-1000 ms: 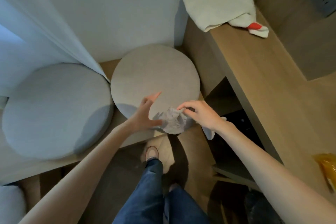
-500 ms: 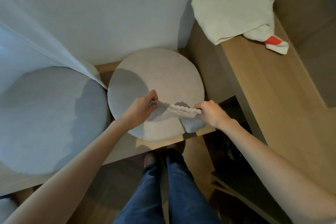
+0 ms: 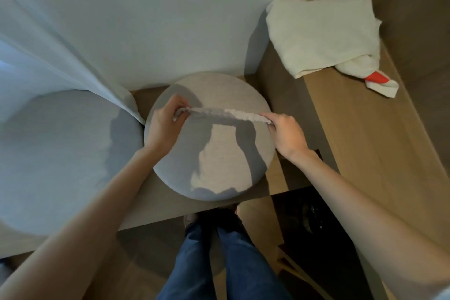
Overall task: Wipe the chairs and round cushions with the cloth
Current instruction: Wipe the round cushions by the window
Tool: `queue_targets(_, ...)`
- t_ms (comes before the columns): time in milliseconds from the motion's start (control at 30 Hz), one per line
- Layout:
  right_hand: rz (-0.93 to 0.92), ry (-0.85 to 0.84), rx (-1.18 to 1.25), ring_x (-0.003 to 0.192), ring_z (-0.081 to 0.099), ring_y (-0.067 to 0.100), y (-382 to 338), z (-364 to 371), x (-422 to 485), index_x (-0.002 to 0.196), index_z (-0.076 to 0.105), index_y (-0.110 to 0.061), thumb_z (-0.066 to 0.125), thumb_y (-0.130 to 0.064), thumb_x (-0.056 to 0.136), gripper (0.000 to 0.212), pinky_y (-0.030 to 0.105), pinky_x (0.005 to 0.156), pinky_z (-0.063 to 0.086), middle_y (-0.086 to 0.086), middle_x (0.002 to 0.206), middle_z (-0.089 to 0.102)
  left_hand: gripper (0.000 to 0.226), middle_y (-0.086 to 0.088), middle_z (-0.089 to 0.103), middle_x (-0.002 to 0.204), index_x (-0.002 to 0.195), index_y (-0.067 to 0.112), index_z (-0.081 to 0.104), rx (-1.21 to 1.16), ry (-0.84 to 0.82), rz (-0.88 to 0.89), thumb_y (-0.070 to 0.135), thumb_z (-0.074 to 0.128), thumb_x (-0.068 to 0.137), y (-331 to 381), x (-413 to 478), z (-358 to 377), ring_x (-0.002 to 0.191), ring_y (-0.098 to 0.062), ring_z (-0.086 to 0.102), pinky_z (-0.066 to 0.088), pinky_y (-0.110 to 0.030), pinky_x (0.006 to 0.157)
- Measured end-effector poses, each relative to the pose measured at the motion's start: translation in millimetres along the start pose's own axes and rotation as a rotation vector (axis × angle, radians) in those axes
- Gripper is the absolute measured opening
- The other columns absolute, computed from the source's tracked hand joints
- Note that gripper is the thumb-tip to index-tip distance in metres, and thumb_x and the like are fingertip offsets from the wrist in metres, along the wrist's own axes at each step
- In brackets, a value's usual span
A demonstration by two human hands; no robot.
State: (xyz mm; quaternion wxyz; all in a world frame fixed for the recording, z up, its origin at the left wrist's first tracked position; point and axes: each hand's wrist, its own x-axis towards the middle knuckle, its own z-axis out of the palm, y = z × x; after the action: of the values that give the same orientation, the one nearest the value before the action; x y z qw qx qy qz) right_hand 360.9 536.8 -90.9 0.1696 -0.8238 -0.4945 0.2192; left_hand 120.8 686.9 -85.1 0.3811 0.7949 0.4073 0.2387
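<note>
While our fingers [image 3: 181, 111] pinch shut on either end of the cloth [image 3: 220, 114], we hold it stretched into a taut band between the left hand [image 3: 164, 126] and the right hand [image 3: 286, 131]. Both hands are closed on it, each gripping one end, and the cloth hangs in the air just above the far half of the near round cushion [image 3: 219, 165], casting a shadow on the fabric below. It looks pale grey with a nubbly, towel-like pile, bunched narrow along its length, not spread flat.

As we judge it, the wiping of this cushion has not properly begun: the cloth is being straightened, not pressed to the surface. Nothing on the cushion tells us whether it has been cleaned. The cushion is round, beige-grey and flat-topped, and sits on a low wooden bench [image 3: 155, 202] by the wall. A second round cushion [image 3: 60, 153], bluer in the light, lies just beside it to the left, partly under a curtain [image 3: 73, 56]. No chairs show here, so they are presumably left to do.

On the counter [image 3: 365, 141] to the right lies a cream towel [image 3: 321, 34].
</note>
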Motion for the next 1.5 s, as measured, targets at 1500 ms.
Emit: queue_targets(1500, 0.808, 0.189, 0.620, 0.089, 0.065, 0.018, 58.4, 232.8, 31.3, 0.115, 0.054, -0.010, 0.061, -0.018, 0.093, 0.025, 0.021, 0.069, 0.050, -0.004, 0.094, 0.064, 0.037, -0.003, 0.057, 0.102, 0.121, 0.004, 0.055, -0.124, -0.169, -0.807, 0.026, 0.061, 0.093, -236.2, -37.4, 146.7, 0.095, -0.021, 0.056, 0.042, -0.024, 0.072)
